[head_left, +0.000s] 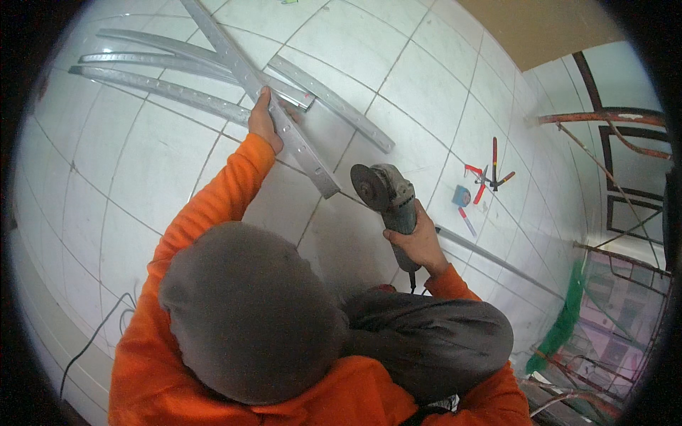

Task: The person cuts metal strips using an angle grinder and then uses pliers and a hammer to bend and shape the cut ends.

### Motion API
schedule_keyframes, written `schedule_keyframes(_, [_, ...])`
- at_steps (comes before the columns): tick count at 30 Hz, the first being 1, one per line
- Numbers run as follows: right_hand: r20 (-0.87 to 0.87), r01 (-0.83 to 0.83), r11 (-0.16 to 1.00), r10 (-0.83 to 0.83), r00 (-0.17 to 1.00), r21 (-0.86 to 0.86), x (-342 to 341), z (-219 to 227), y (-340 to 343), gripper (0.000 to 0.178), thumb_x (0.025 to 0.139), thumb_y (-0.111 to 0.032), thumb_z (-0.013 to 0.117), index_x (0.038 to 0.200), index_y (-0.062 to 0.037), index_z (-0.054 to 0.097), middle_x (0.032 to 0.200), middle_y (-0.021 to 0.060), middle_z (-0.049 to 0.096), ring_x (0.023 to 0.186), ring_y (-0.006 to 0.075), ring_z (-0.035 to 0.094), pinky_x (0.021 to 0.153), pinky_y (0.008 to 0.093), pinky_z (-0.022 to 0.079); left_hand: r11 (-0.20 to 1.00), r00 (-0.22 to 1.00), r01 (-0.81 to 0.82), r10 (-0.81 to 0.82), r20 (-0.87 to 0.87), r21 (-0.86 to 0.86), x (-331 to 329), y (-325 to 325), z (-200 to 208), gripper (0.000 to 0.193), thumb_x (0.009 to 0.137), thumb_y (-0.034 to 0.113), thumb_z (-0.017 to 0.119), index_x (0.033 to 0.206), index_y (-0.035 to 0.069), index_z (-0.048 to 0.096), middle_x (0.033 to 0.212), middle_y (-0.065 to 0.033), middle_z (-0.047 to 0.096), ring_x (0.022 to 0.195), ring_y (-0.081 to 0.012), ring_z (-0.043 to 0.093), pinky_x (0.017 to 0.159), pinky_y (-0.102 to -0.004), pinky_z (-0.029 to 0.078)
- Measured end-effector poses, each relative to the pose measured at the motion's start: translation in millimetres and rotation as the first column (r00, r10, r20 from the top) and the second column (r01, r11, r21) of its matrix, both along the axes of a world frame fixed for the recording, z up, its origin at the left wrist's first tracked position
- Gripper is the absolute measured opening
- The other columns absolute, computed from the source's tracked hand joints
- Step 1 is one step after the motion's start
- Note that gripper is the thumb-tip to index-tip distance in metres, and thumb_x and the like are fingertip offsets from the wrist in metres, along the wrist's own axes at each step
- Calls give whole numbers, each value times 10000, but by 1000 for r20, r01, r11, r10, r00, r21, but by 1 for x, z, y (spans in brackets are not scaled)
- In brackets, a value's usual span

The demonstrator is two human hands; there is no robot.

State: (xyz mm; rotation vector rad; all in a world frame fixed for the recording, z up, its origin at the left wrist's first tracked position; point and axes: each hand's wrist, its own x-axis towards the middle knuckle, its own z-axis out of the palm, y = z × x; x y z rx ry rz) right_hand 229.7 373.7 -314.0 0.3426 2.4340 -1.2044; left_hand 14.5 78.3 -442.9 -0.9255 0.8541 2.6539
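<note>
My left hand (263,126) is closed round a long silver metal channel (304,150), which slants from the far left toward the middle. The channel's near end, with holes along its face, sticks out past my fingers. In my right hand (422,245) is a grey angle grinder (401,216), gripped by its body. Its dark cutting disc (367,186) faces the channel's near end, with a gap between them. A power cord hangs from the grinder's rear, above my bent grey-clad knee (433,341).
Several more metal channels (160,86) lie on the white tiled floor (284,213), some under the held one. To the right are red-handled hand tools (483,181), a blue tape measure (462,195) and a thin metal strip (504,264). Rusty scaffolding (604,118) and green netting (565,323) stand beyond.
</note>
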Motion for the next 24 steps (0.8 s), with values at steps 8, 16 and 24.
schedule_keyframes(8, [-27,-57,998,58,998,17,9,-6,3,668,685,-213,819,1248,-30,509,1079,163,649,1012,279,629,918,388,480,997,995,-5,13,-101,77,-4,-1,6,357,963,456,570,897,106,534,743,-53,514,663,-219,534,607,-401,493])
schedule_keyframes(16, [-81,-103,994,106,991,44,7,2,0,681,669,-227,819,1237,-14,509,1059,202,660,976,311,661,878,404,504,995,993,-27,39,-115,100,-13,-8,31,364,981,462,529,935,102,499,769,-52,487,640,-188,467,586,-357,458])
schedule_keyframes(24, [-27,-74,995,76,997,60,1,3,-3,688,676,-229,815,1253,-15,506,1044,217,665,996,344,668,886,409,508,997,985,28,-14,-173,78,-18,-10,37,384,999,451,498,1017,69,472,828,-68,490,653,-191,495,596,-365,492])
